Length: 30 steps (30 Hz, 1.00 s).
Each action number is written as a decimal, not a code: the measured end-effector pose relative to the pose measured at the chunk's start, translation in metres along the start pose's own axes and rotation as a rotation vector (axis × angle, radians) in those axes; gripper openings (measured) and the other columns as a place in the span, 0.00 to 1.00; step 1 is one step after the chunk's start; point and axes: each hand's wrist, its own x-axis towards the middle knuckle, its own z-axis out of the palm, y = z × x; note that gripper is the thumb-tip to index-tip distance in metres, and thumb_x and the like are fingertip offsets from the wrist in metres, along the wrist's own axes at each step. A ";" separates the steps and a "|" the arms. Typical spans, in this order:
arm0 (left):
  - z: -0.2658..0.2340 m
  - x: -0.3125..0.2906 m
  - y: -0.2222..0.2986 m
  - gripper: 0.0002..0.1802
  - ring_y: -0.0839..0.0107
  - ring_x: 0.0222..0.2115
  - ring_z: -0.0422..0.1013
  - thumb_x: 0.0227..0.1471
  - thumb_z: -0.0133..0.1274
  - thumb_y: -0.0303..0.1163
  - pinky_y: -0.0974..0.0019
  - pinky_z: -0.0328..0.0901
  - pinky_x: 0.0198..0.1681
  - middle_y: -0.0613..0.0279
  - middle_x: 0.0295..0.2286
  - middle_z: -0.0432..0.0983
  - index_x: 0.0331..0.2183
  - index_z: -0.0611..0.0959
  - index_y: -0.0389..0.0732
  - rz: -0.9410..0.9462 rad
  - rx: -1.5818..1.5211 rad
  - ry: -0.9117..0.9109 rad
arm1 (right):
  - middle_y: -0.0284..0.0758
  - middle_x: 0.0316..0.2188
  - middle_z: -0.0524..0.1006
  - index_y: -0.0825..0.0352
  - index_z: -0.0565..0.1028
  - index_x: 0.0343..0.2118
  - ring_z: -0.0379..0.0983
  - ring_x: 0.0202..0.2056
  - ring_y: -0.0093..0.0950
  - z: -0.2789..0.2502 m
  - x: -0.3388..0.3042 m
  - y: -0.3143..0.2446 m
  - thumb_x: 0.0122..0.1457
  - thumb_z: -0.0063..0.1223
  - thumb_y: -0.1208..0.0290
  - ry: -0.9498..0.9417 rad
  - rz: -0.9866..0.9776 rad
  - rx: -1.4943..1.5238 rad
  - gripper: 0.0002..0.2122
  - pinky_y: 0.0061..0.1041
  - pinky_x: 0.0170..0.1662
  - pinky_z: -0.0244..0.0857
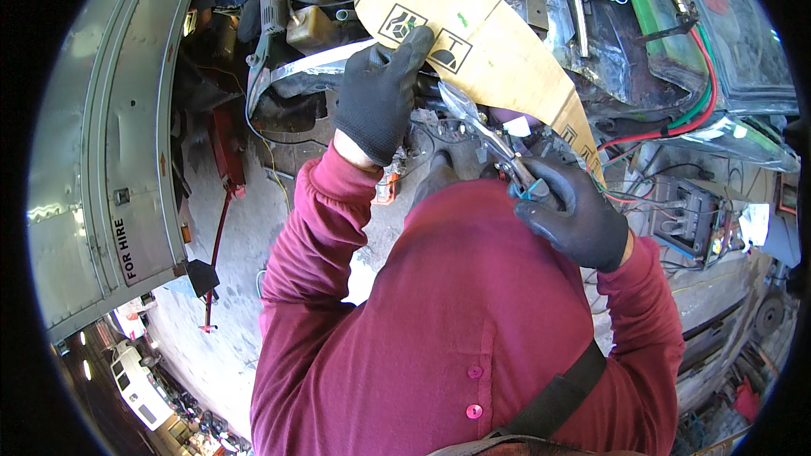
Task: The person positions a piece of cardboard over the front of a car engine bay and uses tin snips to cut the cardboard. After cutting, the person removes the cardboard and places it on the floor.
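Gripped a curved tan cardboard-like sheet (507,46) beyond the maroon cloth shirt (422,329) in black-gloved left hand (376,101), silver metal snips (497,140) in black-gloved right hand (581,213); apparently was trimming, likely needed snips aligned.

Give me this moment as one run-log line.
left hand: gloved, holding tan sheet | right hand: gloved, holding metal snips | snips tip: near sheet's lower edge

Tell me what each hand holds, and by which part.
The left hand holds the tan printed sheet by its near edge, toward its left end. The right hand holds the metal snips by the handles.
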 end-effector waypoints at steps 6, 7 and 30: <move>0.004 -0.002 0.003 0.28 0.57 0.33 0.81 0.51 0.57 0.14 0.61 0.76 0.38 0.47 0.36 0.83 0.55 0.78 0.34 -0.122 -0.143 0.019 | 0.37 0.36 0.76 0.73 0.74 0.53 0.70 0.36 0.25 -0.001 0.002 -0.002 0.61 0.57 0.69 -0.031 0.047 -0.003 0.19 0.28 0.44 0.67; 0.004 -0.002 0.003 0.27 0.57 0.34 0.81 0.51 0.57 0.15 0.61 0.76 0.38 0.46 0.36 0.83 0.55 0.78 0.34 -0.131 -0.117 0.008 | 0.37 0.35 0.76 0.73 0.74 0.52 0.70 0.36 0.24 -0.002 0.002 -0.002 0.61 0.57 0.69 -0.022 0.047 -0.007 0.19 0.28 0.44 0.67; 0.010 -0.004 0.011 0.14 0.75 0.26 0.78 0.67 0.51 0.31 0.71 0.71 0.29 0.60 0.31 0.83 0.48 0.82 0.31 -0.416 -0.659 0.233 | 0.51 0.44 0.75 0.73 0.72 0.57 0.76 0.43 0.45 0.007 0.007 0.009 0.56 0.60 0.69 0.041 -0.250 -0.386 0.26 0.38 0.48 0.69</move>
